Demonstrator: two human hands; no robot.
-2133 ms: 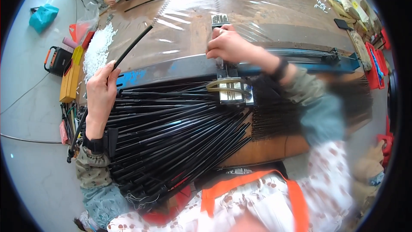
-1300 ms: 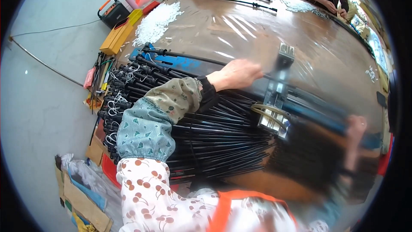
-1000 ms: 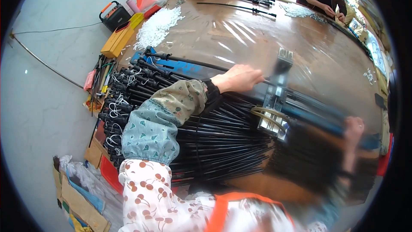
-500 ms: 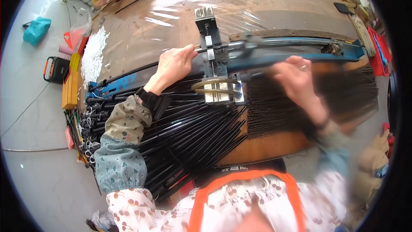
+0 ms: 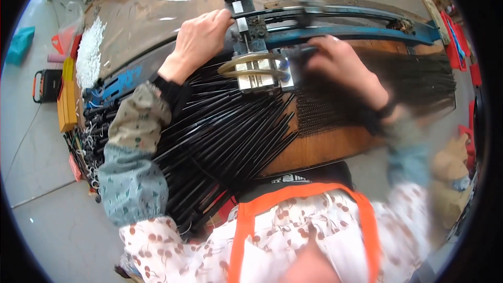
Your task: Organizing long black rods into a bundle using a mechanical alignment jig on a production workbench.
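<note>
One black rod (image 5: 270,12) lies across the metal fixture (image 5: 257,85), pinched by my left hand (image 5: 201,36). Right hand (image 5: 338,60) just moved in to the dark handle (image 5: 303,51), blurred, grip unclear; rod looks positioned.

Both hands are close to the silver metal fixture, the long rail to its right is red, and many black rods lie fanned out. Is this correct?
Only the colour is wrong: the head view shows the long rail in blue, not red. The left hand and the right hand are indeed close to the silver metal fixture, and many black rods lie fanned out.
</note>
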